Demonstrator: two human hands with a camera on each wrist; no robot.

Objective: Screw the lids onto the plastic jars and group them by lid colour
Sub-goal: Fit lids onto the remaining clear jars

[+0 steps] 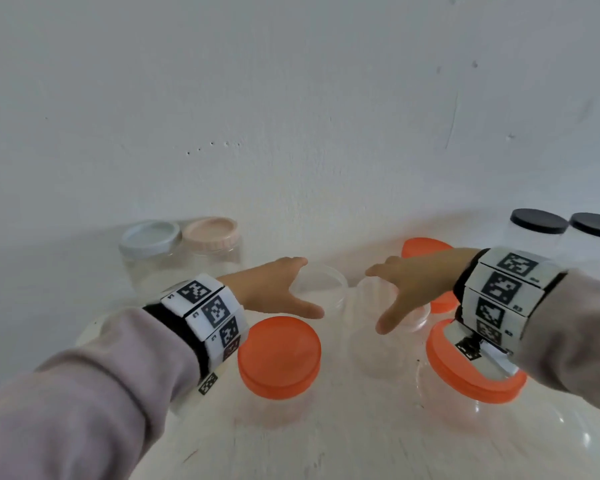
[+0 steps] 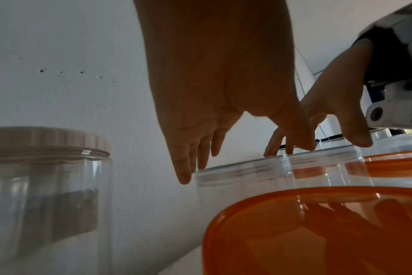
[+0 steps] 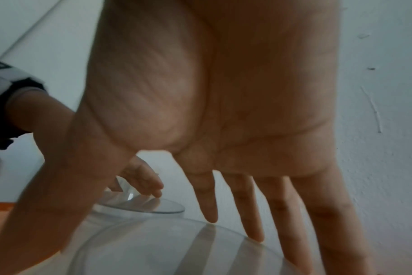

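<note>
Two lidless clear jars stand side by side mid-table. My left hand is spread open over the left jar, thumb towards me. In the left wrist view its fingertips hang at the jar's threaded rim. My right hand is spread open over the right jar, and its straight fingers reach down to the clear rim. Neither hand holds anything. Orange-lidded jars stand at front left and front right, with more orange lids behind my right hand.
At the back left, against the white wall, stand a pale blue-lidded jar and a pink-lidded jar. Two black-lidded jars stand at the back right. Jars crowd the table around both hands.
</note>
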